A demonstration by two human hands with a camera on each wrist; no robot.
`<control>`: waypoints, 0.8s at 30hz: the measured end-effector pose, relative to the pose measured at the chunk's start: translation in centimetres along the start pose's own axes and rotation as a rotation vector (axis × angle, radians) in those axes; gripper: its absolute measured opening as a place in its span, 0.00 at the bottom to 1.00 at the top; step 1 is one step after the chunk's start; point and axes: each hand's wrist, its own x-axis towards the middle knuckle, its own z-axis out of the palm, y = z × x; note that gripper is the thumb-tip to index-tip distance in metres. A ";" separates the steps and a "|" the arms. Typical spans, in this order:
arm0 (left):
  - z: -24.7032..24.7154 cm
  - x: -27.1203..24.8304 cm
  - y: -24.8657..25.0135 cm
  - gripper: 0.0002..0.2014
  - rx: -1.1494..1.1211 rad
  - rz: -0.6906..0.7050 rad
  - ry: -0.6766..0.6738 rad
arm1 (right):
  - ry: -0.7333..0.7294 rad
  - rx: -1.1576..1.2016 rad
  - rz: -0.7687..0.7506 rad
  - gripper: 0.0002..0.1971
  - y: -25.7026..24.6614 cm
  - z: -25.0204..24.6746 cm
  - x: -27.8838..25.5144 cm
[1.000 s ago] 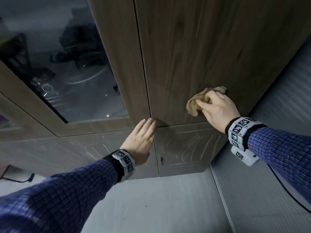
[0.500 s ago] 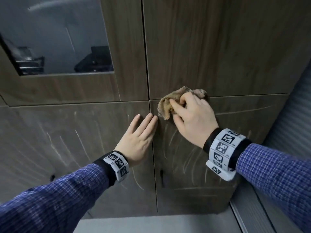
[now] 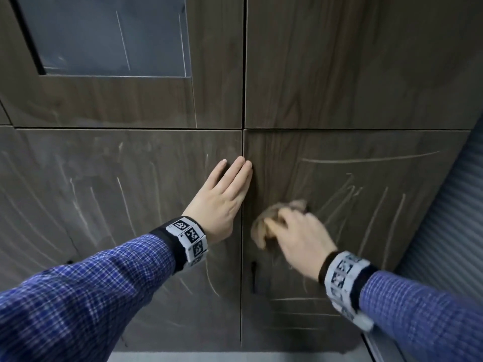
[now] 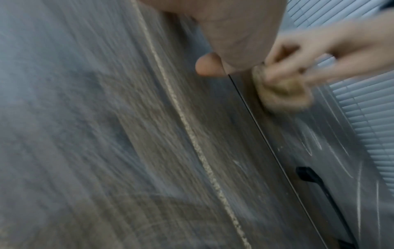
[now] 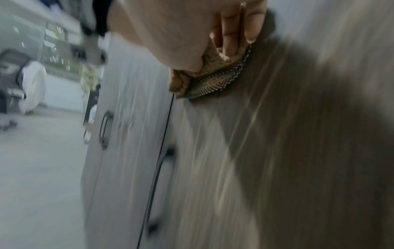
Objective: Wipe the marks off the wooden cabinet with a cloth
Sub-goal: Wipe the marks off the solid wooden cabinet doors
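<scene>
A dark wooden cabinet (image 3: 339, 74) fills the head view, with pale chalky marks (image 3: 371, 160) streaked over both lower doors. My right hand (image 3: 295, 236) grips a bunched tan cloth (image 3: 261, 228) and presses it against the lower right door (image 3: 392, 218), near the centre seam; it is blurred with motion. The right wrist view shows the cloth (image 5: 213, 75) under my curled fingers. My left hand (image 3: 224, 197) lies flat on the lower left door (image 3: 104, 205), fingers straight, fingertips at the seam. In the left wrist view a thick pale mark (image 4: 192, 134) runs down the wood.
A glass panel (image 3: 104, 35) sits in the upper left door. Black door handles (image 3: 253, 276) stand beside the seam below my hands. A ribbed grey wall (image 3: 454, 218) bounds the cabinet on the right. The grey floor (image 3: 235, 357) lies below.
My right hand has carried the cloth down from the upper door's lower edge onto the lower right door. The left hand stayed flat by the seam. The view dropped lower.
</scene>
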 end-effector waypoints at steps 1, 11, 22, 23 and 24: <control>0.0 0.0 -0.1 0.42 0.005 0.007 -0.003 | 0.098 0.003 0.050 0.21 1.3 -2.1 1.7; -3.1 1.6 1.0 0.44 -0.101 0.009 0.058 | 0.013 -0.056 -0.048 0.20 5.7 -0.5 -3.4; -4.4 3.8 2.1 0.38 -0.075 0.027 0.016 | 0.462 0.127 0.296 0.13 12.4 -7.9 0.4; -4.3 3.7 2.1 0.37 -0.073 0.025 0.017 | 0.370 0.128 0.217 0.13 11.0 -6.2 0.0; -4.3 3.7 2.1 0.37 -0.071 0.025 0.017 | 0.243 0.099 0.111 0.15 9.5 -4.3 -0.7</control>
